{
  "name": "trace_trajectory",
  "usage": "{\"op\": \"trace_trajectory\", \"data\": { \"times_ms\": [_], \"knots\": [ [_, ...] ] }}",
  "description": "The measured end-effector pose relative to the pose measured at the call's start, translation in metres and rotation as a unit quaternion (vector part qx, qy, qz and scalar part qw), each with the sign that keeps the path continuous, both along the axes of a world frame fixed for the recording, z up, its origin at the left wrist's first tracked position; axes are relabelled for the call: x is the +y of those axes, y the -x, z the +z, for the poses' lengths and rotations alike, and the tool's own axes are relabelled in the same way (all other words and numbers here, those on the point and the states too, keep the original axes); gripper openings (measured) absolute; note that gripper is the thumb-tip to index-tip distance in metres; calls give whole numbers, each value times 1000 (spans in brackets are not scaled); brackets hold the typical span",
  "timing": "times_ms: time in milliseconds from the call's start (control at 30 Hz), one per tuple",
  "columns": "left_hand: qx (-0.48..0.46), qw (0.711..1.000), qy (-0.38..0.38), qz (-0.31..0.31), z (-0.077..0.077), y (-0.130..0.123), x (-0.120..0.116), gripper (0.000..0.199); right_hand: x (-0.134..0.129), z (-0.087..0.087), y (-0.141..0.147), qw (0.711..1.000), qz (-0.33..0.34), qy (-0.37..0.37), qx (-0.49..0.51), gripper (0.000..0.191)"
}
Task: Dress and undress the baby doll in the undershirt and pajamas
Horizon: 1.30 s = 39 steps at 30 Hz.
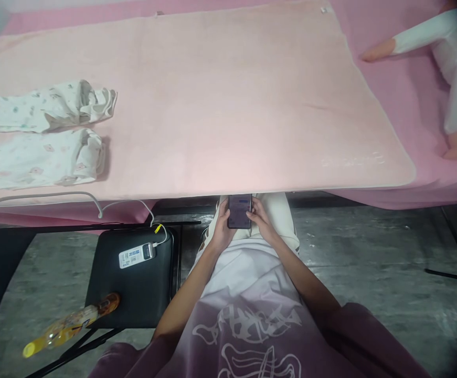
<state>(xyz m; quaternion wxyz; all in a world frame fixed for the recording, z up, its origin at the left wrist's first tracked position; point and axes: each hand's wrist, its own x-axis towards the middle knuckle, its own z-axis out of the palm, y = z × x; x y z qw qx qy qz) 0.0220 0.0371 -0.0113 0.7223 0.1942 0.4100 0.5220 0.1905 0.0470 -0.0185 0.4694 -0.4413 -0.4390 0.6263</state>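
Observation:
A dark-screened smartphone (239,212) sits upright between my two hands, low over my lap and just below the table's near edge. My left hand (223,226) wraps round its left side. On the other side, my right hand (263,220) grips the phone's right edge, its thumb over the screen. Farther off on the table, to the left, lie two folded pieces of white printed cloth (39,160), one behind the other; neither hand touches them.
A pale pink mat (228,105) covers the pink table cloth (409,100). On a black stool (141,294) at left rest a white power bank (137,255) with a cable and a yellow-capped bottle (71,325). Another person's white-sleeved arm (428,37) reaches in at right.

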Motion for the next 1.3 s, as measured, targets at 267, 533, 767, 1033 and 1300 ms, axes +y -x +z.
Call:
{"op": "trace_trajectory", "data": {
  "times_ms": [267, 533, 767, 1033, 1300],
  "knots": [
    [11, 1000, 1, 13, 8, -2, 2, 57, -10, -6, 10, 1000, 13, -20, -21, 102],
    [-8, 1000, -11, 0, 7, 2, 0, 59, -7, -4, 10, 999, 2, -25, -30, 90],
    [-16, 1000, 8, -8, 4, 5, -1, 69, -4, -13, 2, 1000, 14, -16, -6, 83],
    [-25, 1000, 6, -12, 4, 6, -1, 70, -3, -17, 5, 999, 8, -29, -12, 79],
    [-44, 999, 1, 4, 5, 4, -1, 58, 0, -7, 6, 999, -1, -13, -29, 76]
  ]
}}
